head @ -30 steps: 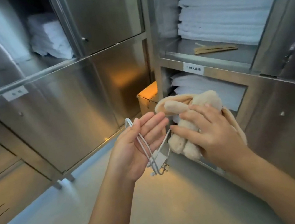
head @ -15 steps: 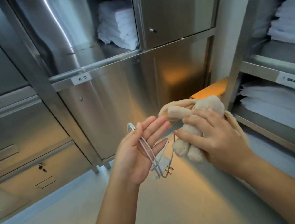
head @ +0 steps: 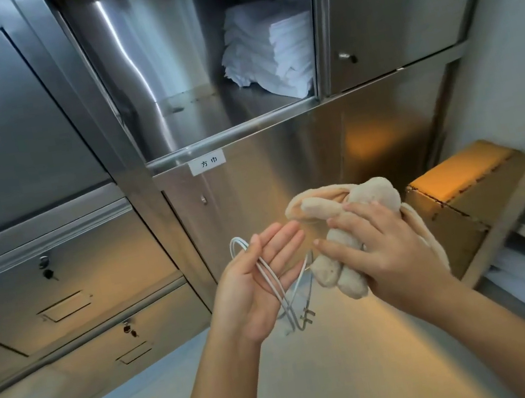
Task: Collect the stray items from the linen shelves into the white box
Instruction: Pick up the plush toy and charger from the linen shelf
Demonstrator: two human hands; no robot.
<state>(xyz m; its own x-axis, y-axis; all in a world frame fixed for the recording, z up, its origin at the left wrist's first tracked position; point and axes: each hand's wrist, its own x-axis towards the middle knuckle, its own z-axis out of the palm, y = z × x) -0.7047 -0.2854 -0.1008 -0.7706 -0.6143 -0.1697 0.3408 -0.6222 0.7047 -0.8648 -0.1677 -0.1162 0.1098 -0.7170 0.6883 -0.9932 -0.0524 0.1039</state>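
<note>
Before steel cabinets (head: 268, 177), left hand (head: 255, 290) pinches looped cable (head: 272, 282); right hand (head: 377, 249) grips fuzzy plush (head: 376, 192).

One feed on my screen: wide-angle, head-worn, tipped forward and down. Left hand (head: 259, 293) and right hand (head: 380, 248) close below lens; steel cabinets (head: 266, 170) near ahead, floor (head: 336, 377) beneath.
</note>
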